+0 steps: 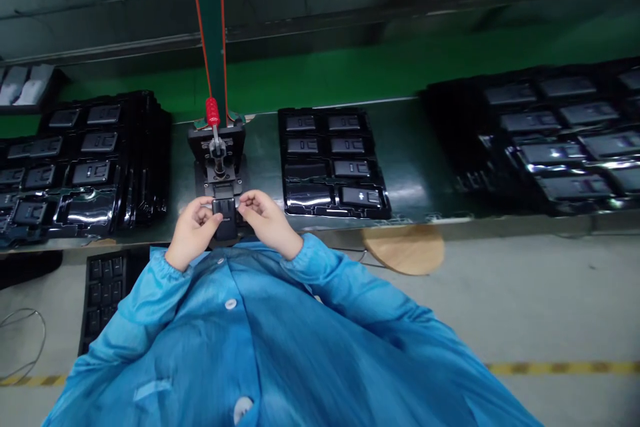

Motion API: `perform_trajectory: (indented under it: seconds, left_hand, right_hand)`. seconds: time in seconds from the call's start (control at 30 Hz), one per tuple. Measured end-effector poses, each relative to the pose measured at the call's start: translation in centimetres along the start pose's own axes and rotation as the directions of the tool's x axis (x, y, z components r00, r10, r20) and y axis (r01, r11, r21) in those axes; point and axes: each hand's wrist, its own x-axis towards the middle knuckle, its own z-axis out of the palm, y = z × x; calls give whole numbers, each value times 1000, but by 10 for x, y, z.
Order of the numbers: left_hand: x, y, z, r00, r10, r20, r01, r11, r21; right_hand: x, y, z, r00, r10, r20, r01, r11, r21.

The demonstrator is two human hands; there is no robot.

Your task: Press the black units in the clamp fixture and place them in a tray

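Both hands hold a small black box-shaped part (225, 219) at the bench's front edge, just below a clamp fixture. My left hand (193, 230) grips its left side with curled fingers. My right hand (266, 219) pinches its right side. The fixture (218, 155) is a black jig with a red-handled toggle lever (213, 111) standing upright behind the part. My blue coat sleeves and front fill the lower view.
A black tray (332, 161) with several similar parts lies right of the fixture. Stacked trays (75, 167) sit at left, more trays (565, 137) at far right. A green post (210, 27) rises behind. A round wooden stool (404, 248) and a tray (105, 290) stand below the bench.
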Motion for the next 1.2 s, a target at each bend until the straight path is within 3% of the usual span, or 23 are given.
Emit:
perform_trajectory:
  seconds: [0.13,0.33,0.43,0.53,0.63,0.77,0.9,1.07,1.2]
  left_hand:
    - [-13,2,4,1000,-10,29,11,999,-34]
    - [-19,-4,2,998,-16,59,18,999,-35]
    - [-17,-5,0,986,-38,159,39,999,-5]
    - [-11,0,4,950,-56,308,39,997,61]
    - [-4,7,17,922,-66,382,27,994,107]
    - [5,9,34,924,-105,368,77,993,89]
    - [11,4,37,947,-109,303,100,994,45]
    - [3,-3,27,947,-118,299,87,989,116]
    - [-13,-1,16,955,-114,275,70,984,165]
  right_hand:
    - [1,-5,6,997,30,77,-34,998,51]
    - [-8,-7,4,995,42,95,-46,998,44]
    - [-8,-9,-9,972,45,229,-50,999,16]
    - [-8,-17,-27,918,65,392,-34,996,-85]
    - [-12,-26,-43,895,106,434,-20,980,-200]
    - [-23,-34,-62,953,142,267,-72,964,-257]
    - [-17,-33,-99,993,113,-17,-113,943,-314]
    - [25,-23,-160,923,43,-382,-213,886,-413]
    - [56,-17,-190,871,15,-491,-307,797,-521]
